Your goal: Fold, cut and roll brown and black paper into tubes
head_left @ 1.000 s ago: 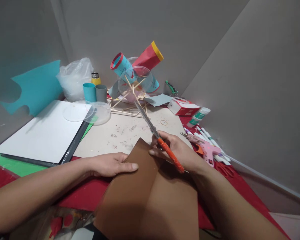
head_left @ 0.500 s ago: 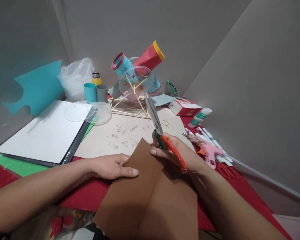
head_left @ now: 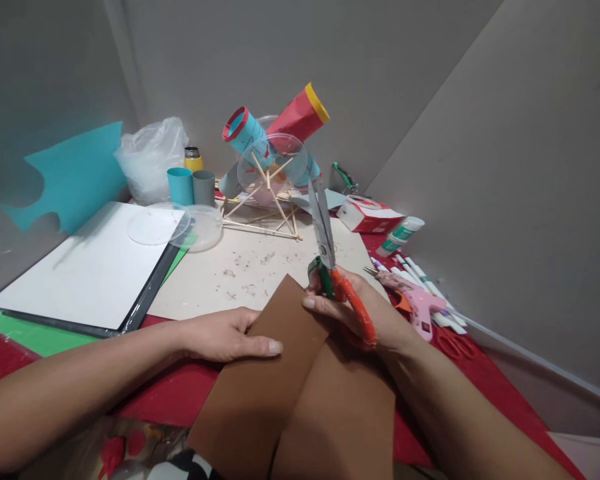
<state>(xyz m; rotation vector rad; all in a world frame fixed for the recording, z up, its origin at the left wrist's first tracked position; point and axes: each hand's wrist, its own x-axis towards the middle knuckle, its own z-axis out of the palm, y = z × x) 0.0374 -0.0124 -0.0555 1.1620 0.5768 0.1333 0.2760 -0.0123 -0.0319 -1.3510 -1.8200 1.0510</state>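
A brown paper sheet (head_left: 275, 373), folded or overlapping along a slanting line, hangs over the near table edge. My left hand (head_left: 235, 335) grips its left side, thumb on top and fingers underneath. On the other side, my right hand (head_left: 353, 310) holds the scissors (head_left: 325, 230) with orange and green handles. Its thumb also presses on the sheet's upper right edge. The scissor blades point up and away from the paper, slightly apart. Behind them stands a wheel-like model (head_left: 273, 163) of wooden sticks, clear plastic discs and coloured paper tubes.
White sheets (head_left: 90, 267) lie on a dark folder at left, near clear lids (head_left: 200, 227). Two cups (head_left: 180, 187) and a plastic bag (head_left: 153, 160) stand behind. At right are a pink glue gun (head_left: 420, 303), markers (head_left: 420, 277) and a red-white box (head_left: 370, 213).
The scissors have turned a little to the right and more upright, their blades slightly further apart. My left thumb has shifted slightly right on the brown paper.
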